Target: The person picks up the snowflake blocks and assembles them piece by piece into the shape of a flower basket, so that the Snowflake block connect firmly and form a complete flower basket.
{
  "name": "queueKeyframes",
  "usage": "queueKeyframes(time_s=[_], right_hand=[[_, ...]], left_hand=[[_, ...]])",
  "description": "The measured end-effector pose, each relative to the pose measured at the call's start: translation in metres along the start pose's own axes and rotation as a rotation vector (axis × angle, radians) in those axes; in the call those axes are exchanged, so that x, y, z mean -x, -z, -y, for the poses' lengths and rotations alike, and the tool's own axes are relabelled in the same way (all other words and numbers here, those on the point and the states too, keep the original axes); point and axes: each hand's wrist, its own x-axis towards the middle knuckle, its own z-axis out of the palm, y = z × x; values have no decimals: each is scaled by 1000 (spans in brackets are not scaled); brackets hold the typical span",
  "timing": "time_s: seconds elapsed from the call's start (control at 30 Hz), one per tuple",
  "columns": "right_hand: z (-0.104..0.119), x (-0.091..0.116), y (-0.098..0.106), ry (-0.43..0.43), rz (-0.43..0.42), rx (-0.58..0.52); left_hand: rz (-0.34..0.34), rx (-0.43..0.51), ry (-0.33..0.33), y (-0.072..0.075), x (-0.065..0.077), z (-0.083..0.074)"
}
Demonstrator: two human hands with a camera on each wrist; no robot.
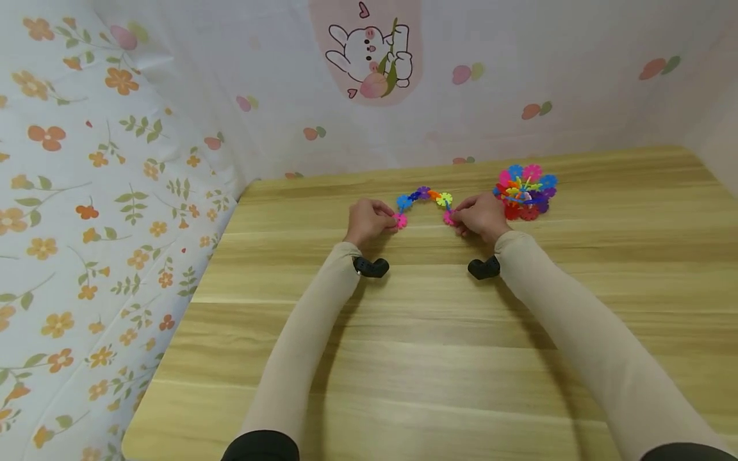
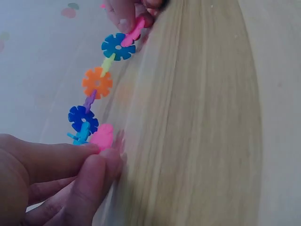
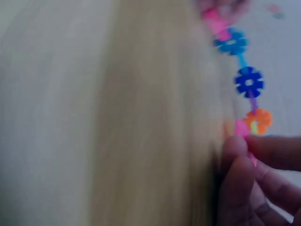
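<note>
A curved chain of interlocking plastic snowflake discs (image 1: 424, 193) spans the gap between the two hands. Its colours run pink, light blue, dark blue, purple, orange, yellow, blue and pink. My left hand (image 1: 365, 222) pinches the pink disc (image 1: 400, 221) at the left end between thumb and fingers. At the other end, the right hand (image 1: 483, 216) pinches another pink disc (image 1: 449, 218). In the left wrist view the orange disc (image 2: 89, 83) and its neighbours are linked edge to edge through their slots. Fingers partly cover the right-hand pink disc (image 3: 241, 127) in the right wrist view.
A pile of loose multicoloured snowflake discs (image 1: 530, 212) lies on the wooden table (image 1: 403, 358), just beyond the right hand. A patterned cloth (image 1: 265, 57) hangs behind the table, and a floral one (image 1: 86, 256) hangs at the left.
</note>
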Motion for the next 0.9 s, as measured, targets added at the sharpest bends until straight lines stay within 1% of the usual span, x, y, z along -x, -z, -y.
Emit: queueKeyframes(time_s=[0.07, 0.13, 0.17, 0.23, 0.3, 0.33, 0.4, 0.47, 0.53, 0.57, 0.63, 0.67, 0.7, 0.77, 0.87, 0.9], right_hand=[[1, 3, 3, 70, -24, 159], [2, 6, 5, 125, -46, 273], [2, 8, 7, 144, -50, 310], [3, 12, 10, 176, -39, 361], [4, 17, 14, 218, -37, 402], [4, 20, 17, 251, -39, 417], [5, 27, 24, 339, -61, 436], [6, 34, 36, 430, -98, 433], [4, 38, 51, 521, -149, 416], [2, 40, 58, 552, -175, 403], [-5, 39, 74, 584, -215, 375], [-10, 38, 81, 585, -238, 365], [-15, 36, 89, 580, -254, 351], [-26, 32, 102, 536, -270, 327], [-42, 25, 121, 454, -262, 297], [-47, 23, 126, 434, -249, 282]], left_hand=[[-1, 5, 4, -1, 0, -2], [-5, -3, 6, -2, 0, -3], [-12, -21, 7, -2, 1, -3], [-23, -10, 15, -1, 2, -3], [-63, -29, 17, 2, 3, -4], [-88, -27, 7, 3, 5, -4], [-145, -3, -45, 6, 7, -5], [-180, 24, -149, 7, 7, -8], [-147, 99, -274, 4, 6, -15], [-109, 141, -327, 0, 6, -19], [-2, 242, -409, -14, 5, -28], [50, 288, -430, -23, 4, -32], [96, 326, -438, -33, 3, -37], [178, 379, -443, -55, -1, -45], [284, 425, -414, -90, -11, -57], [314, 423, -402, -101, -14, -61]])
